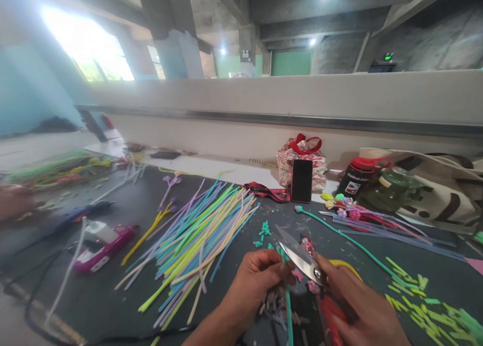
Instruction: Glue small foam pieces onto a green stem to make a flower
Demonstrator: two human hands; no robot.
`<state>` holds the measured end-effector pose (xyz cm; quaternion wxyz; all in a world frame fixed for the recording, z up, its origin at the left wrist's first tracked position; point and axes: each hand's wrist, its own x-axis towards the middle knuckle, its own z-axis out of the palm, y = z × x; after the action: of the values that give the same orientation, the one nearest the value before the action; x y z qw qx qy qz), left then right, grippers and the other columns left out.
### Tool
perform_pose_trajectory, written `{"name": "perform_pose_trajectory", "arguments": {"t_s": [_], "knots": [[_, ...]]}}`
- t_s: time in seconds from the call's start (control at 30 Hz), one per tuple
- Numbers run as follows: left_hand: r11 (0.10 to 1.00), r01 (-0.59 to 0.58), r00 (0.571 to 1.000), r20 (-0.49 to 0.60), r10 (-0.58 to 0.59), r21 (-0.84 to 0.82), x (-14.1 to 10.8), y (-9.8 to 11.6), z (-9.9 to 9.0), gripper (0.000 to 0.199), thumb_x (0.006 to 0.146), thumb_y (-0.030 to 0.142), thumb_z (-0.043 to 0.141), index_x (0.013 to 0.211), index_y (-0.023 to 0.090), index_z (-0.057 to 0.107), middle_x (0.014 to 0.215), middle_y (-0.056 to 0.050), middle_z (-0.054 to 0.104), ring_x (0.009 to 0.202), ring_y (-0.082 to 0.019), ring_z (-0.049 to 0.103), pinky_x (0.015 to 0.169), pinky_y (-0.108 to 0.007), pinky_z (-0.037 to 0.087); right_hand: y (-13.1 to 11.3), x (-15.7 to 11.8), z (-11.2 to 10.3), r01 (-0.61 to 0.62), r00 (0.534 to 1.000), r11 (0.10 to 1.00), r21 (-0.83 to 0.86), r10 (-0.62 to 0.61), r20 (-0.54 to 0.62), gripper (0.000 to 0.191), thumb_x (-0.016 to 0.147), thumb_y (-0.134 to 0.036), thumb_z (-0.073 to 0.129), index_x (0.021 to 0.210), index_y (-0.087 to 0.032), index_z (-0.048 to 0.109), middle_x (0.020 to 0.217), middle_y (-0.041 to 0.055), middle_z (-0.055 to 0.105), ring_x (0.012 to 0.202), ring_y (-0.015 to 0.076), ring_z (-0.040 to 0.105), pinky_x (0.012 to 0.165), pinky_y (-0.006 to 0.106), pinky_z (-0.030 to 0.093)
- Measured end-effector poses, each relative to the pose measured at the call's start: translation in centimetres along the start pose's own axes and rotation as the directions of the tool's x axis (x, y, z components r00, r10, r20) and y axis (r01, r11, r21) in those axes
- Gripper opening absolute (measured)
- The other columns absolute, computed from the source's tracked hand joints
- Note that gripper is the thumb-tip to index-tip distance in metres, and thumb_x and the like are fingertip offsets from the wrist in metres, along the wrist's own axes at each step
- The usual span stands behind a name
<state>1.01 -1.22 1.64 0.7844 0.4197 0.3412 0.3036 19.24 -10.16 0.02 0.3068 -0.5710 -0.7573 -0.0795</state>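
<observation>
My left hand (pixel 260 273), fingers pinched, holds a teal pipe cleaner (pixel 289 310) whose lower length hangs toward the front edge. My right hand (pixel 362 305) grips a pair of scissors (pixel 302 263) with red handles, the blades parted and pointing up-left. The blade tips reach the teal piece at my left fingertips; whether they touch it I cannot tell. Short teal cuttings (pixel 265 230) lie just beyond my hands. Pink and mauve scraps lie under them, partly hidden. To the right rests a long teal stem (pixel 350 240) with a small bud at its far end.
Left of my hands spreads a pile of coloured pipe cleaners (pixel 204 235). A magenta tool (pixel 105 248) and cables lie farther left, near another person's blurred hand (pixel 15 202). A phone (pixel 301 181), black bottle (pixel 356 177) and green jug (pixel 392 190) stand behind. Yellow-green cuttings (pixel 426 310) lie right.
</observation>
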Motion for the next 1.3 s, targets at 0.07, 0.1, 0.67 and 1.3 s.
{"name": "perform_pose_trajectory", "arguments": {"t_s": [0.07, 0.1, 0.67, 1.3], "knots": [[1.0, 0.007, 1.0, 0.001, -0.007, -0.016, 0.0, 0.1, 0.0, 0.028, 0.058, 0.036, 0.073, 0.058, 0.011, 0.062, 0.054, -0.003, 0.062, 0.038, -0.004, 0.045, 0.035, -0.014, 0.027, -0.1, 0.0, -0.3, -0.054, 0.998, 0.998, 0.018, 0.054, -0.014, 0.054, 0.077, -0.022, 0.052, 0.129, -0.027, 0.036, 0.101, 0.0041, 0.066, 0.083, 0.0175, 0.066, 0.067, 0.021, 0.054], [0.999, 0.014, 1.0, 0.003, -0.014, -0.036, 0.1, 0.1, -0.1, 0.027, 0.057, 0.035, 0.073, 0.058, 0.011, 0.061, 0.054, -0.002, 0.062, 0.038, -0.004, 0.045, 0.034, -0.014, 0.027, -0.1, -0.1, -0.4, -0.088, 0.996, 0.995, 0.036, 0.089, -0.021, 0.052, 0.077, -0.023, 0.053, 0.127, -0.027, 0.037, 0.101, 0.0038, 0.066, 0.082, 0.0171, 0.067, 0.067, 0.02, 0.054], [0.998, -0.061, 0.995, -0.081, 0.059, -0.027, 0.1, 0.0, 0.0, 0.021, 0.052, 0.027, 0.074, 0.054, 0.011, 0.061, 0.046, 0.001, 0.057, 0.034, -0.003, 0.039, 0.035, -0.016, 0.025, -0.8, 0.0, 0.5, -0.156, 0.982, 0.987, 0.039, 0.151, 0.11, 0.051, 0.07, -0.024, 0.053, 0.119, -0.026, 0.041, 0.088, 0.0041, 0.062, 0.075, 0.0204, 0.065, 0.057, 0.027, 0.053], [0.994, -0.085, 0.993, -0.081, 0.09, 0.068, -0.3, 0.3, 0.3, 0.019, 0.054, 0.029, 0.072, 0.056, 0.011, 0.066, 0.049, 0.0, 0.056, 0.041, -0.004, 0.038, 0.04, -0.017, 0.025, -0.2, 0.1, 0.7, 0.011, 1.0, 0.991, -0.134, -0.013, -0.011, 0.052, 0.069, -0.029, 0.057, 0.117, -0.02, 0.041, 0.081, 0.0044, 0.061, 0.066, 0.0165, 0.064, 0.051, 0.024, 0.053]]}}
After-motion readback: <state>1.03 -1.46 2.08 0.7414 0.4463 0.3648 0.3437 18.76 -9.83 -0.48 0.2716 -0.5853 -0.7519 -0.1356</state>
